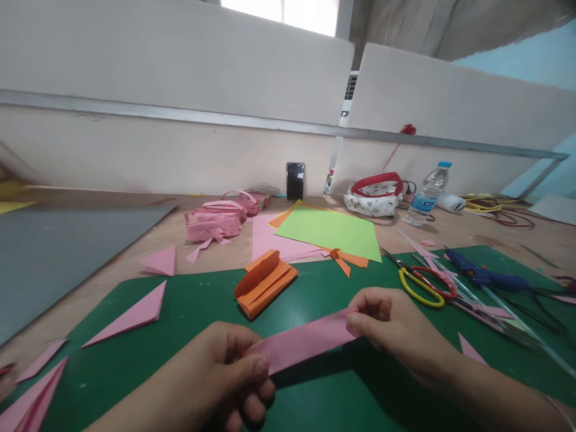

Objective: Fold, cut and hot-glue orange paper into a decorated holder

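I have both hands closed on a folded pink paper strip (303,341), my left hand (220,372) pinching its near end and my right hand (391,327) its far end, so it hangs stretched just above the green cutting mat (315,288) on the bench. Pulled too hard, I judge it could tear or slip free, and uneven tension would skew the fold. Beyond lie an orange folded piece (264,282), scissors (425,282) near my right hand, and pink offcuts (130,315) to the left.
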Demonstrator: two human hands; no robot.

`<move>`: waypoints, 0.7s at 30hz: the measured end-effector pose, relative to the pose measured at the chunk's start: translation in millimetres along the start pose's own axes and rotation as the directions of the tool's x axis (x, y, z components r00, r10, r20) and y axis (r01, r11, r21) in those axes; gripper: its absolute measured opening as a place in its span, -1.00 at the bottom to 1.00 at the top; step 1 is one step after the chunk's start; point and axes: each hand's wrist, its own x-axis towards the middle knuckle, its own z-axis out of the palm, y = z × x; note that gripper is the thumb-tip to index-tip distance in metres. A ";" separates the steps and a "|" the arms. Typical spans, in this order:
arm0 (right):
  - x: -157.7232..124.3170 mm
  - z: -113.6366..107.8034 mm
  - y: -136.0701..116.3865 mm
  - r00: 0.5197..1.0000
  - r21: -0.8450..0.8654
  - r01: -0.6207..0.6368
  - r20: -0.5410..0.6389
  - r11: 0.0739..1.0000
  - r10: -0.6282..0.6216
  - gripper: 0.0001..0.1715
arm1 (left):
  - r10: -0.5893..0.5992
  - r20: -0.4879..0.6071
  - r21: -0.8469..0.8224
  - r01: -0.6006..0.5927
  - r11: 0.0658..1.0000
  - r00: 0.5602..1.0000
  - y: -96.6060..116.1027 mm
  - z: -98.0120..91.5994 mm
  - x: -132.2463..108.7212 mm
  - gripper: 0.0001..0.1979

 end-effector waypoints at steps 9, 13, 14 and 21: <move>1.3 2.6 2.7 1.000 0.056 0.022 -0.017 0.998 -0.022 -0.93 | 0.056 -0.072 0.059 -0.052 0.997 0.996 15.3 11.0 -6.1 -0.72; 0.8 1.7 2.6 1.000 0.038 0.022 -0.009 0.999 -0.021 -0.94 | 0.040 -0.082 0.098 -0.032 0.995 0.996 8.1 9.8 -2.4 -0.69; 0.7 1.3 2.4 1.000 0.029 0.023 -0.006 0.999 -0.023 -0.93 | 0.043 -0.070 0.118 -0.034 0.992 0.997 5.0 8.5 -0.7 -0.69; 3.8 -0.5 2.3 0.998 -0.106 0.051 0.051 0.993 -0.046 -0.90 | 0.137 -0.058 0.320 -0.111 0.941 0.989 -0.4 1.4 3.1 -0.70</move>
